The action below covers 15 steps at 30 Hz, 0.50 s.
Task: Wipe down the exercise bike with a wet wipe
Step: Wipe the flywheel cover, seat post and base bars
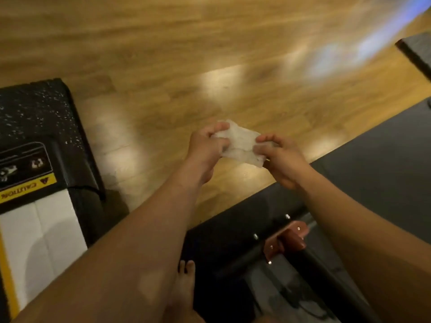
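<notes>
Wet wipe (240, 142), white, thin and crumpled, is at the frame centre, pinched at each end by the left hand (205, 145) and the right hand (282, 159); better to pull it fully flat before wiping.

Ends of the wet wipe (240, 143) are hidden; the floor (210, 43) is blurred.

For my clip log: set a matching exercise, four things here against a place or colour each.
Things: 1 wipe; 2 caution label; 3 bracket; 4 foot.
Descriptions: A bare, bottom centre; B pinched between left hand and right hand; C yellow, left edge; D reddish-brown, lower right.
Pairs: 1-B, 2-C, 3-D, 4-A.
</notes>
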Each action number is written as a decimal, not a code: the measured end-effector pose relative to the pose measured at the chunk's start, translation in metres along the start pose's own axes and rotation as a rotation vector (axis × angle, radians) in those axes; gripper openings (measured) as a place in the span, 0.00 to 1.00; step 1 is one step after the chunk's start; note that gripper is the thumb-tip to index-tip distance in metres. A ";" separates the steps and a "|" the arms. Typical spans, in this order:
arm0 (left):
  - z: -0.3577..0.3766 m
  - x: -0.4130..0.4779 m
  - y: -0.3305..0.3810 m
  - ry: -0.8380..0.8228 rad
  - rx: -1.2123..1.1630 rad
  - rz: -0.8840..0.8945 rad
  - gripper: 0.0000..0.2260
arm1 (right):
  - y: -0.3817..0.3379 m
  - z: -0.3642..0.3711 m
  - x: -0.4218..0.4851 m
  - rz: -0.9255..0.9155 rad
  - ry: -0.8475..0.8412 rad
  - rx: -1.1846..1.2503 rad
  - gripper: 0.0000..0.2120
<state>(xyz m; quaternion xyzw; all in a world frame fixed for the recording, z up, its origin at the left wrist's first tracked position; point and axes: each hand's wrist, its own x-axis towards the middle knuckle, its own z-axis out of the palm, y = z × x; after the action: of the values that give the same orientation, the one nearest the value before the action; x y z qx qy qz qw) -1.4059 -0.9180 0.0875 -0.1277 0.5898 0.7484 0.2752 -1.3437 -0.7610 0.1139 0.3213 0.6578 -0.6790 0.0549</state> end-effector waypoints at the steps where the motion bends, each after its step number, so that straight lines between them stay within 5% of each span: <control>1: -0.005 -0.009 0.003 0.012 0.032 -0.029 0.19 | 0.002 0.005 -0.008 0.053 0.006 -0.014 0.11; 8: -0.005 -0.050 0.039 -0.165 0.231 -0.197 0.20 | -0.023 0.000 -0.062 0.288 0.072 -0.107 0.10; 15: 0.059 -0.015 0.112 -0.319 0.435 -0.166 0.21 | -0.081 -0.032 -0.036 0.252 0.297 0.010 0.11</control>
<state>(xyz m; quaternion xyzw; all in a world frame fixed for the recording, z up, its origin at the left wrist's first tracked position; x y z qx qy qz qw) -1.4491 -0.8827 0.2021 0.0059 0.6734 0.5899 0.4457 -1.3439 -0.7339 0.2036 0.4982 0.6096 -0.6152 0.0402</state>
